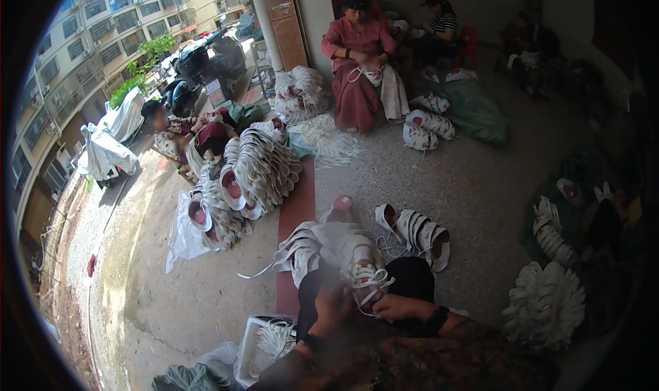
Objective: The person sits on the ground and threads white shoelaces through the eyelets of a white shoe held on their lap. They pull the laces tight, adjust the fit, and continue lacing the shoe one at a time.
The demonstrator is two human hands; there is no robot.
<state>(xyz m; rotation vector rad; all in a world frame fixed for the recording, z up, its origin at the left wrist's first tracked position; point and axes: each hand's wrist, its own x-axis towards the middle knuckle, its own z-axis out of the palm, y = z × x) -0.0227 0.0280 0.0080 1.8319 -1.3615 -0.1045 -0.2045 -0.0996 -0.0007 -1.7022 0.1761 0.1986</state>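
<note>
Left hand (331, 307) closed around the near side of a white lace-up shoe with a red lining (364, 276), held over the lap. Right hand (399, 308) just to the other side of the same shoe, fingers curled against its heel end; grip looks closed on the shoe, though the view is blurred there. White laces (374, 279) cross the shoe's top between the two hands.

Just beyond the left hand: a loose stack of white shoe uppers (298, 248) lying across a red strip of floor (295, 212). Beyond the right hand: a short row of white shoes with red linings (419, 232) on the speckled grey floor (473, 185). Below the left hand, near the lower edge: a clear plastic bin holding white laces (264, 339).

Further out from the left hand: a large heap of nested white shoes (257, 168), with a seated person (182, 127) beside it. Far ahead of both hands: a person in a pink dress (357, 61) seated, holding a white shoe. Well off to the right hand's side: another pile of white shoes (546, 302).
</note>
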